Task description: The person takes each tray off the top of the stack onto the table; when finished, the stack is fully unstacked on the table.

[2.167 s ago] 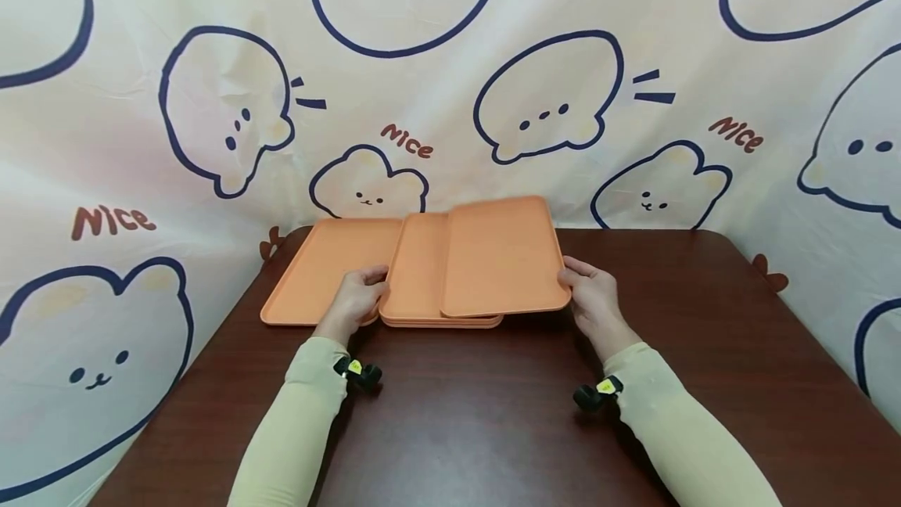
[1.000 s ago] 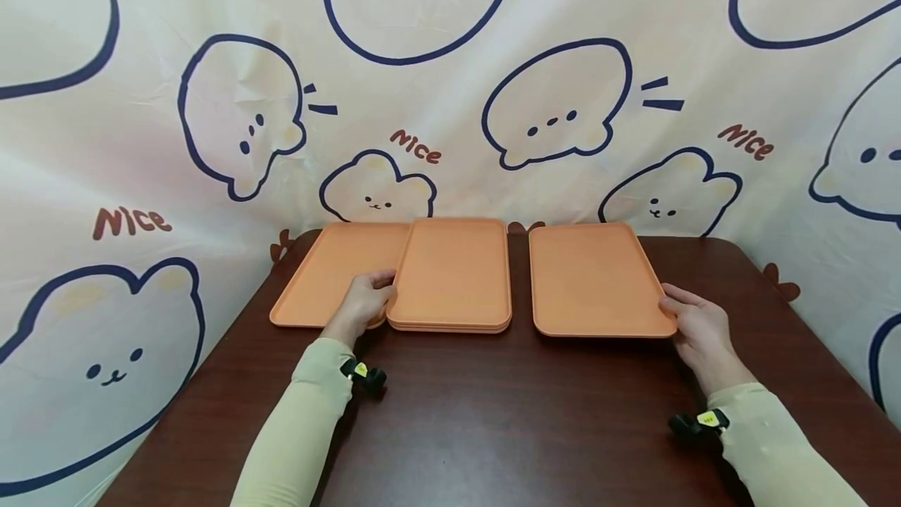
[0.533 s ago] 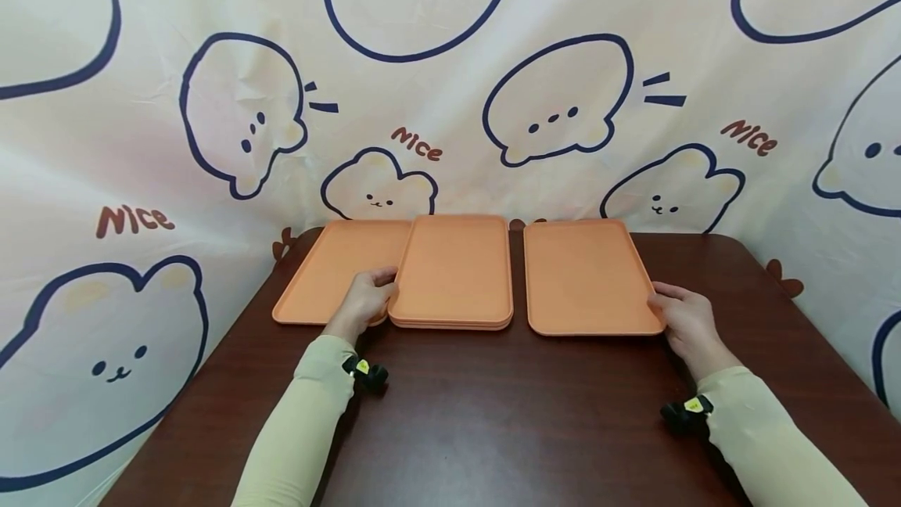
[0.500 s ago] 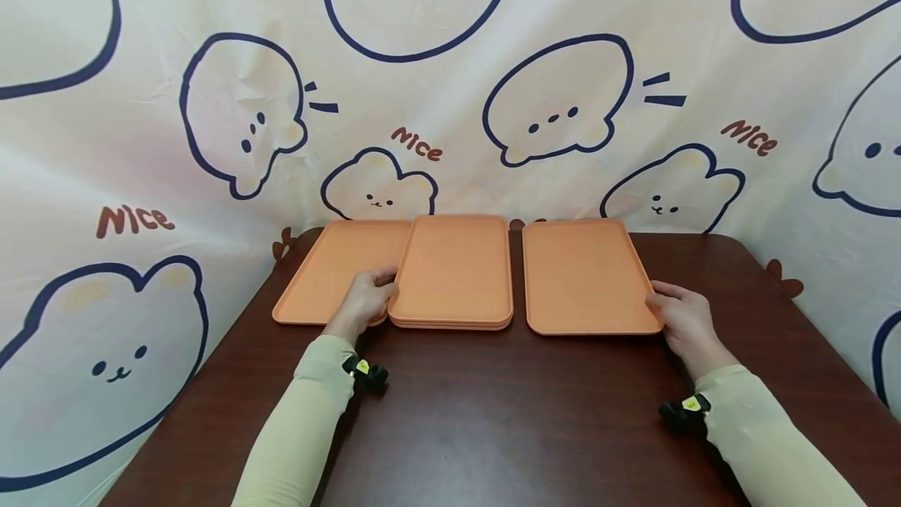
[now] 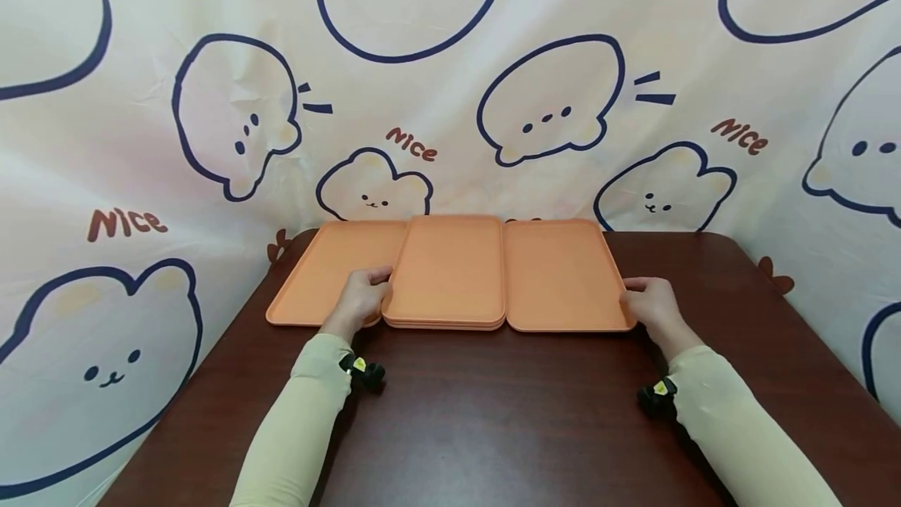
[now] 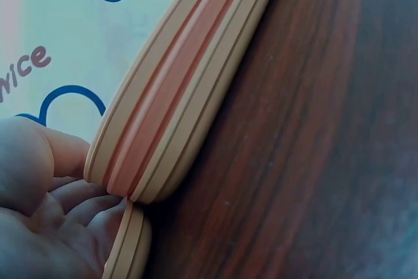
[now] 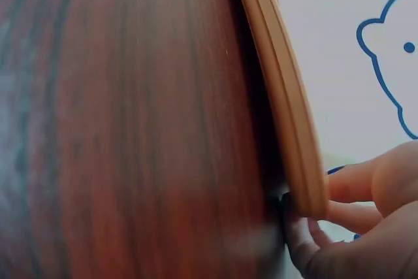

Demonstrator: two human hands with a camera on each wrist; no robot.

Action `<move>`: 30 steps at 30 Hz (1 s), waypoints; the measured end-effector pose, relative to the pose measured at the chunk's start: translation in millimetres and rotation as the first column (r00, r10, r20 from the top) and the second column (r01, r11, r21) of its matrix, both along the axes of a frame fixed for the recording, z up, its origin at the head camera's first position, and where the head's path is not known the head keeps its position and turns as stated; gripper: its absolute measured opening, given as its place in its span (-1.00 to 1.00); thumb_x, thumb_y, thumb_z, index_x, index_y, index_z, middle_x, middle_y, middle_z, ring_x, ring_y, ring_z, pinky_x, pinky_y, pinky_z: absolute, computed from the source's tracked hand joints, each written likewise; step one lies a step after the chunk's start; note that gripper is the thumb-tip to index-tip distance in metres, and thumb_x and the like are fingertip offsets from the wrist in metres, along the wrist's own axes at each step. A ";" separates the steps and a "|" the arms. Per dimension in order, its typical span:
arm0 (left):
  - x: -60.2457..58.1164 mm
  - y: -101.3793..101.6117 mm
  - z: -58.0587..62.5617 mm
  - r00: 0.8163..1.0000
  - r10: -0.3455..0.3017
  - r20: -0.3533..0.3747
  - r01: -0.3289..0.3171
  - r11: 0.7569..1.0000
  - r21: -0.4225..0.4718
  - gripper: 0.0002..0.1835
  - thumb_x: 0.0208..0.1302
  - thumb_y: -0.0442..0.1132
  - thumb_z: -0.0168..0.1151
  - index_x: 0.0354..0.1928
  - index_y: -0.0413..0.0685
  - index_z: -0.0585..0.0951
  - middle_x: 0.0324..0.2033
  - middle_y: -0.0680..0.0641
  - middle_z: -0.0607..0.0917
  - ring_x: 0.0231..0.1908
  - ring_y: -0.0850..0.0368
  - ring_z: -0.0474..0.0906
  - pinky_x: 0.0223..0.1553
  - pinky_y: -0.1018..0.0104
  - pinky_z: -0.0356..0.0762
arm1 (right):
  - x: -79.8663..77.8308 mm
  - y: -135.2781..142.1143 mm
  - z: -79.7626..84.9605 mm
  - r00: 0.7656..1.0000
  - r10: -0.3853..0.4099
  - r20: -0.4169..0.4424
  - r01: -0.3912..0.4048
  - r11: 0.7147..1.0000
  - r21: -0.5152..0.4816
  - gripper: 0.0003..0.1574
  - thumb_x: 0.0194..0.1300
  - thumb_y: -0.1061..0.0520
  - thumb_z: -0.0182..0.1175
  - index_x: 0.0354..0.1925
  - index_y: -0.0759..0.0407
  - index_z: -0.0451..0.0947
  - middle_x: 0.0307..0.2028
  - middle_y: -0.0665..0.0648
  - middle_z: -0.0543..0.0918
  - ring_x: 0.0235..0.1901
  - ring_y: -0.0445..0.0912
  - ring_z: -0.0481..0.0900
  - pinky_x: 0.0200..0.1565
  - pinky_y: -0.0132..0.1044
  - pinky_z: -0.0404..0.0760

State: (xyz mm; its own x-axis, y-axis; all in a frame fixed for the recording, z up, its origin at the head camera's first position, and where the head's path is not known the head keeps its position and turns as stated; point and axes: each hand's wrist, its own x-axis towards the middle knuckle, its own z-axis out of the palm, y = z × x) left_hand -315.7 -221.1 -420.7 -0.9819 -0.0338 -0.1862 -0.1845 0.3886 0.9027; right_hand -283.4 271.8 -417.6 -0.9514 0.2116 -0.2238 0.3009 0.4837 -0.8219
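Note:
Orange rectangular trays lie in a row across the far side of the table in the head view. In the middle is a stack of trays (image 5: 446, 268), three edges showing in the left wrist view. My left hand (image 5: 360, 300) holds the stack's left edge near its front corner, over the left tray (image 5: 345, 257), and hides part of that tray. My right hand (image 5: 651, 305) grips the right edge of the right tray (image 5: 563, 276), fingers around its near corner (image 7: 307, 204) in the right wrist view. The right tray's left side meets the stack's right side.
The dark brown wooden table (image 5: 479, 413) spreads in front of the trays. Behind and beside it hangs a pale cloth (image 5: 450, 92) with blue cartoon outlines. A small black wrist camera (image 5: 364, 374) sits on my left wrist, another (image 5: 658, 399) on my right.
My right hand lifted the top tray off the stack, carried it right, lowered it, then brought it back left against the stack. My left hand stayed at the stack's left edge.

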 end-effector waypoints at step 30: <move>0.4 -10.2 -1.1 0.996 -0.007 0.089 -0.010 0.981 0.195 -0.40 0.66 -0.26 0.02 0.66 0.03 0.35 0.50 -0.27 0.51 -0.74 0.30 0.33 -0.62 0.44 0.40 | -21.7 -98.6 17.7 0.967 0.173 -0.188 -0.211 0.956 -0.203 -0.49 0.69 0.18 0.08 0.39 0.47 0.52 0.19 0.43 0.71 0.05 0.06 0.80 0.20 -0.08 0.76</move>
